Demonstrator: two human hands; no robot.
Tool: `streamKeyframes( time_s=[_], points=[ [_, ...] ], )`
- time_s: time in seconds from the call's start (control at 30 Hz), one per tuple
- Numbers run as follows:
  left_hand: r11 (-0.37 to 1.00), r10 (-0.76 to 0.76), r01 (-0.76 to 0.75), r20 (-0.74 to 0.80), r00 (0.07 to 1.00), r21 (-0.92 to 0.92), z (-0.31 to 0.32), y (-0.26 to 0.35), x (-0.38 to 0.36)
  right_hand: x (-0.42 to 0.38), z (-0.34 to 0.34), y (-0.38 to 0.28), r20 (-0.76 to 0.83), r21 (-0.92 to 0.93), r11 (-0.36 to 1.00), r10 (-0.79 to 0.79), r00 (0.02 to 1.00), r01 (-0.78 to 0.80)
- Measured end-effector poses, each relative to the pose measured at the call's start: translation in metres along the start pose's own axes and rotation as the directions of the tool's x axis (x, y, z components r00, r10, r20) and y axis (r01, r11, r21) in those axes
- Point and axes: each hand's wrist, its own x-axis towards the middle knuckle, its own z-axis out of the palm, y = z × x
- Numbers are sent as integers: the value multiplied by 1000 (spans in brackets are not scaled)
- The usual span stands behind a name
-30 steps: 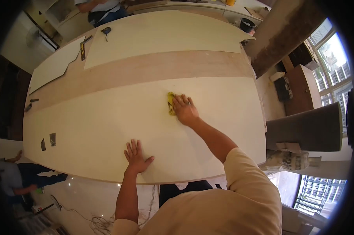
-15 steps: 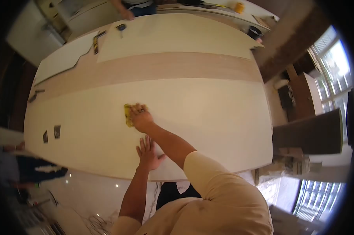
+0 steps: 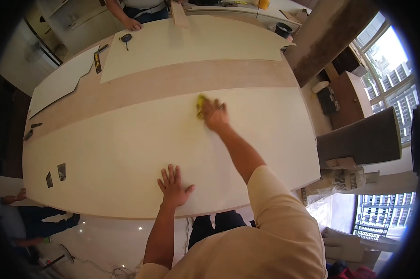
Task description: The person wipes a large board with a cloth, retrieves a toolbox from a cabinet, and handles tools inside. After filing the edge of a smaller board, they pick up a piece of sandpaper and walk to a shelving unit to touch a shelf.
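My right hand (image 3: 216, 115) presses a crumpled yellow cloth (image 3: 200, 107) onto the large white sheet (image 3: 112, 153), near its far edge. The cloth is partly hidden under the fingers and blurred. Nearer my body, my left hand (image 3: 174, 188) lies flat on the same sheet with fingers spread, holding nothing. Two small dark pieces, one a dark square (image 3: 62, 171), lie on the sheet to the left.
Beyond a bare wooden strip (image 3: 173, 76) lies another white sheet (image 3: 191, 42), with a tape measure (image 3: 125, 38) on it. A try square (image 3: 97, 63) is beside it. One person's hand (image 3: 133, 24) rests at the far edge; another person (image 3: 15, 218) stands left.
My right hand has moved the yellow cloth to the right and farther away across the sheet. My left hand stays flat in about the same place. A wooden strip now shows at the far edge.
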Motion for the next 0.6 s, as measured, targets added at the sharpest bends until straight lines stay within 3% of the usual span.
streamKeyframes(
  time_s=[0.07,0.13,0.23,0.3,0.4,0.43,0.47,0.53,0.6],
  points=[
    [1000,4,-4,-3,1000,-19,1,-2,0,10,-10,17,-106,110,988,120,987,-109],
    [1000,-20,21,-16,1000,18,2,-3,1,3,3,5,-135,81,993,91,987,-81],
    [999,-43,43,-1,999,20,-3,4,-2,-59,23,4,-78,13,985,-170,982,172],
    [999,-30,30,17,999,16,-5,12,-3,-115,31,32,-205,173,942,-252,946,289],
    [998,-55,55,-13,998,-7,-4,4,-3,-154,54,127,-303,81,995,-37,952,65],
    [998,-60,60,-20,998,-3,-6,8,-3,-158,48,159,-200,173,983,102,974,-68],
    [998,-58,59,-24,998,9,-8,8,-6,-166,31,164,-170,-10,983,176,969,-181],
    [998,-57,57,-64,996,-3,-4,8,-9,-162,44,141,-241,79,946,323,915,-313],
    [1000,-30,30,-101,994,-3,-3,12,-5,-147,71,89,-201,79,994,87,976,-72]
  ],
)
